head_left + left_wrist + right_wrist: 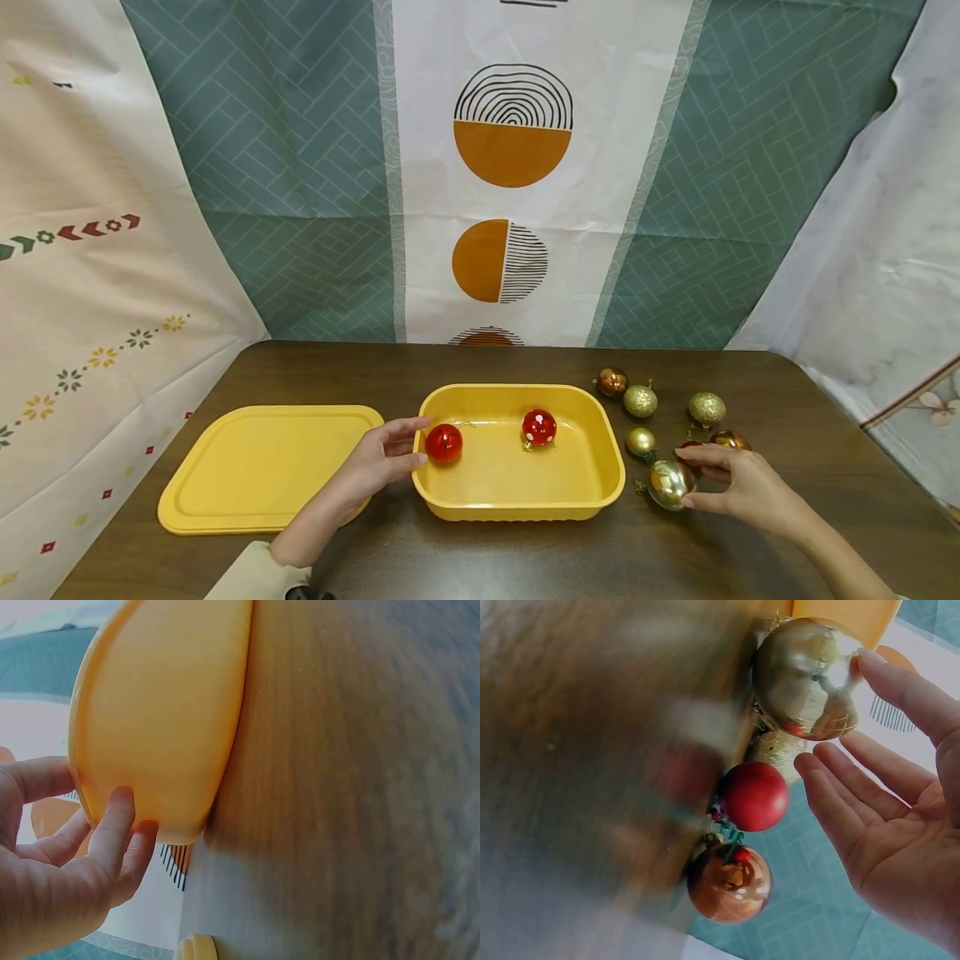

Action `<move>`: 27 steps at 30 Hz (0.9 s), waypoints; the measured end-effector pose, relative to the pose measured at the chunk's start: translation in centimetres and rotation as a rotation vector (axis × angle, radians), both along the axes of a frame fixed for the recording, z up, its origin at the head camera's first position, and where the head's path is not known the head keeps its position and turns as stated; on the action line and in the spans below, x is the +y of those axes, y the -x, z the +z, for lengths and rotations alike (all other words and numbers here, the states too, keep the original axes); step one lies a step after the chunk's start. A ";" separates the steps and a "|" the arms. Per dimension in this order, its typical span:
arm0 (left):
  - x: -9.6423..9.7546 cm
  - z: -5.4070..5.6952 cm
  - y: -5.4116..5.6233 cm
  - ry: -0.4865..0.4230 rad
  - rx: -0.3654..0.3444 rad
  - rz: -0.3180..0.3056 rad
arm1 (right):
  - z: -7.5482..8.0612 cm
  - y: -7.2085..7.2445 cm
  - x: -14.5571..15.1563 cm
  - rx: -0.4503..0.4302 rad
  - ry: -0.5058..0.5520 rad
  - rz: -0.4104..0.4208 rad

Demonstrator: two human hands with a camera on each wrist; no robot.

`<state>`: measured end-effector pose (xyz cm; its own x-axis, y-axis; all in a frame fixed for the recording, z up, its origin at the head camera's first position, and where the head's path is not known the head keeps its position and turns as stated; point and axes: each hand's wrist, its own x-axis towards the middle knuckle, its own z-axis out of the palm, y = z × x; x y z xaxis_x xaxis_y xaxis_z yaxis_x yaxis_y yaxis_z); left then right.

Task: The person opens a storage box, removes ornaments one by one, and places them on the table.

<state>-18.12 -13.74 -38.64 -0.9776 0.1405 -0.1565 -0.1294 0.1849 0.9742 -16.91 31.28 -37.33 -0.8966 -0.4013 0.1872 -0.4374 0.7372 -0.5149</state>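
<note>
A yellow plastic box (517, 510) stands mid-table in the head view. Inside it lie a plain red Christmas ball (444, 443) at the left and a red ball with white dots (539, 427) further right. My left hand (386, 457) holds the box's left end, with fingers (114, 832) against its outer wall. To the right of the box, my right hand (738, 483) pinches a large shiny gold ball (670, 485) between thumb and fingertips. The right wrist view shows that gold ball (806, 679), with a red ball (754, 796) and a copper ball (729, 883) nearby.
A flat yellow lid (262, 467) lies left of the box. Several smaller balls sit right of the box, among them a copper one (611, 382), a glittery gold one (641, 401) and another glittery one (707, 409). Patterned cloth (300, 167) hangs behind the dark table.
</note>
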 end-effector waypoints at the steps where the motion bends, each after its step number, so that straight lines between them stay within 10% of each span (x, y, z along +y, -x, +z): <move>1: 0.0 0.0 0.0 -0.001 -0.001 -0.001 | 0.1 0.0 -0.1 0.013 0.003 -0.001; 27: -0.2 -0.1 0.1 -0.012 -0.001 -0.025 | 1.8 1.1 -9.7 -0.015 0.206 0.067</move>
<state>-18.21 -13.90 -38.75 -0.9735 0.1672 -0.1558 -0.1260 0.1760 0.9763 -18.05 21.57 -35.56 -0.8726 -0.4146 0.2583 -0.4731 0.5857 -0.6581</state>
